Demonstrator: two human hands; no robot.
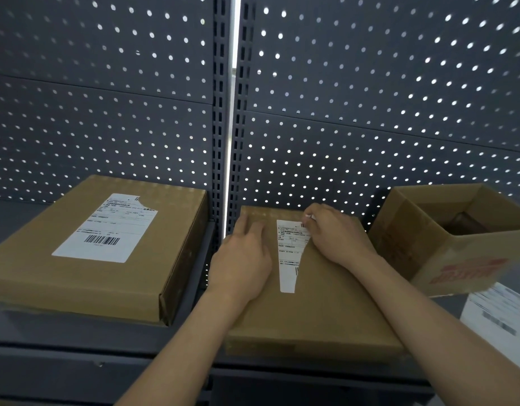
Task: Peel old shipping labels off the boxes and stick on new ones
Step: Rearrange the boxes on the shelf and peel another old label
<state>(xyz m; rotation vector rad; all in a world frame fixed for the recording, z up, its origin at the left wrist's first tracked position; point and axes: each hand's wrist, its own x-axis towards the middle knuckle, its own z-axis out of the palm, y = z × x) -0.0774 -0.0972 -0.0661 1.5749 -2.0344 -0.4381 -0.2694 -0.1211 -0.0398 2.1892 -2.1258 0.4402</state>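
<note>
Pinching the label by its top corner, your right hand is peeling it off the middle box while your left hand is pressing flat beside it. Next you're wanting a slow, low pull, I reckon, so it isn't tearing.

Boxes matt brown cardboard; labels smooth white paper; pegboard matt grey perforated metal.
</note>
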